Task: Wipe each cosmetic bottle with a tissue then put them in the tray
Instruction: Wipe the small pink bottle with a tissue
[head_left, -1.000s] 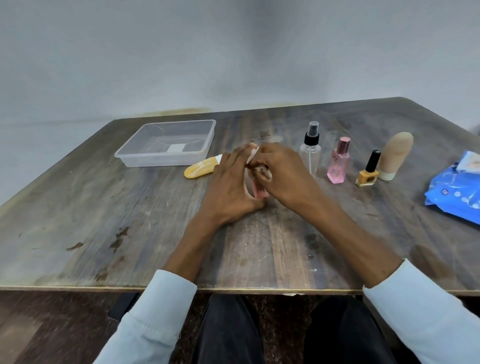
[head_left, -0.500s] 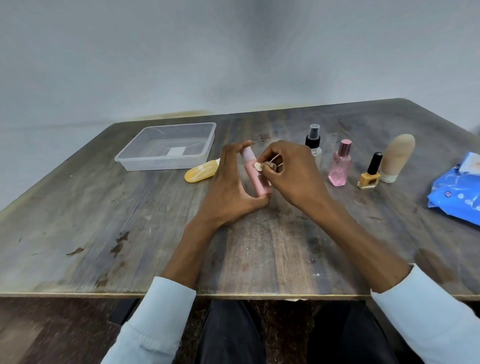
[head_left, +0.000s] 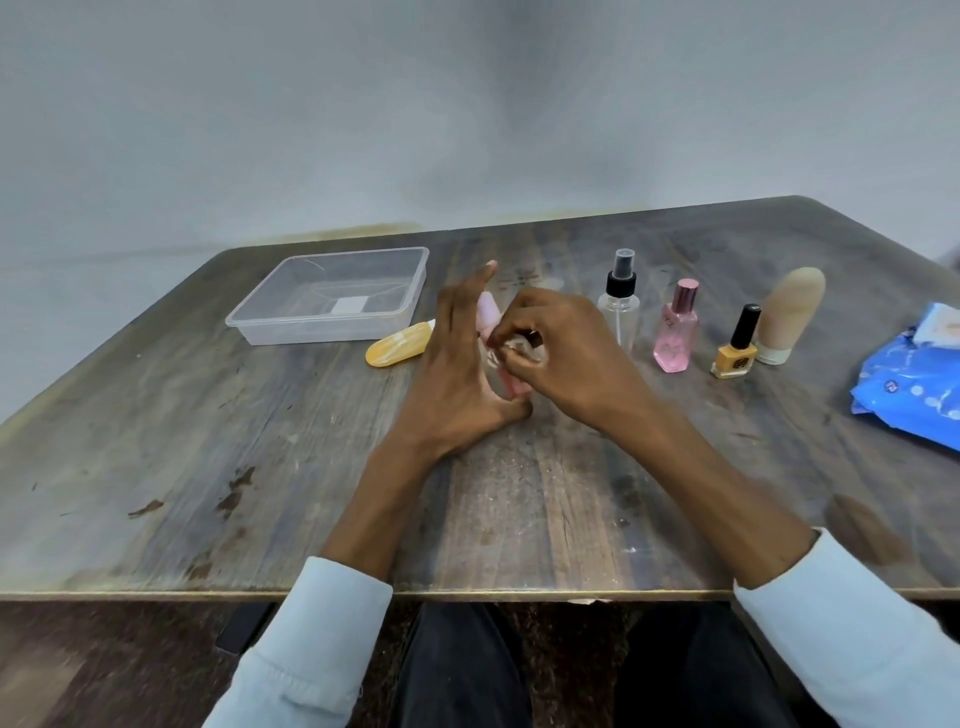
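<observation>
The left hand (head_left: 457, 364) has its grip on a pink tube (head_left: 488, 317), thumb under the lower end and fingers stretched up along its far side, holding it tilted above the middle of the surface (head_left: 519, 519). The right hand (head_left: 566, 358) pinches a small wad of tissue (head_left: 519, 345) against the tube's side, fingers curled tight round it. This looks like the wiping step for that tube.

From the left: the clear tray (head_left: 332, 301) sits toward the far left corner with no bottle in it, a yellow tube (head_left: 397, 349) lying just beside its near rim. Right of the hands, toward the far right corner, stand a clear spray bottle (head_left: 619, 306), a pink perfume bottle (head_left: 676, 332), a yellow nail polish (head_left: 736, 345) and a beige bottle (head_left: 789, 312); a blue wipes pack (head_left: 914, 389) lies at the right edge.

Next, I judge, the tube must be carried left and set inside the tray, clearing its rim.
</observation>
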